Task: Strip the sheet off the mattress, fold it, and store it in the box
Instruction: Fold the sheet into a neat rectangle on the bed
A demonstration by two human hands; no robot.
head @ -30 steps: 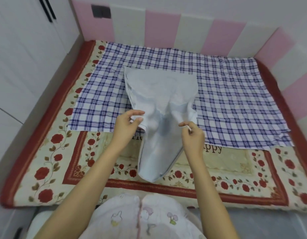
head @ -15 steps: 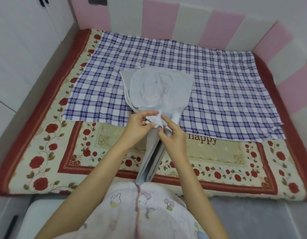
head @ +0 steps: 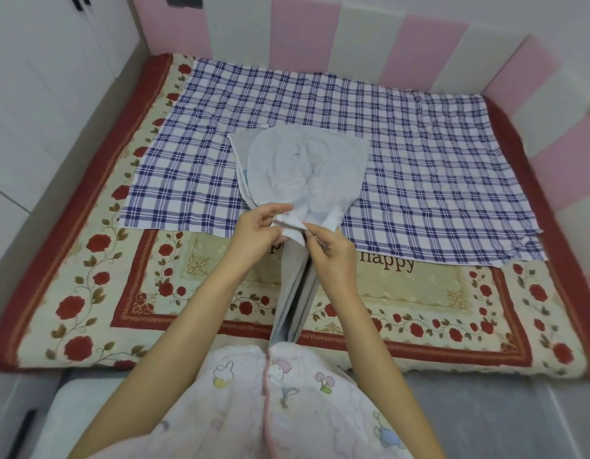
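My pale grey-white folded cotton sheet point(head: 303, 167) sits in the middle of the frame. Its far half lies in a rounded, rumpled fan on the blue-and-white checked cloth point(head: 419, 160). Its near half is gathered into a narrow strip that runs down from my hands to my lap at bottom centre.

My left hand point(head: 257, 233) pinches the bunched sheet where it narrows, fingers point(head: 268, 212) curled onto the fabric. My right hand point(head: 333, 250) is just beside it, also gripping the sheet between thumb and fingertips. The two hands almost touch. Along the upper left side of the fan, the stacked layer edges show as thin offset lines.

The checked cloth lies flat and bare on both sides of the sheet. Its near edge runs straight across the rose-printed cream and red mattress point(head: 88, 293), partly covering the word "happy". The mattress is hemmed in by pink and cream padded wall panels point(head: 429, 51) along the top and right. A white cupboard front point(head: 38, 77) closes off the upper left. Its near edge crosses the lower frame just above my cartoon-printed pink pyjama top point(head: 253, 409).
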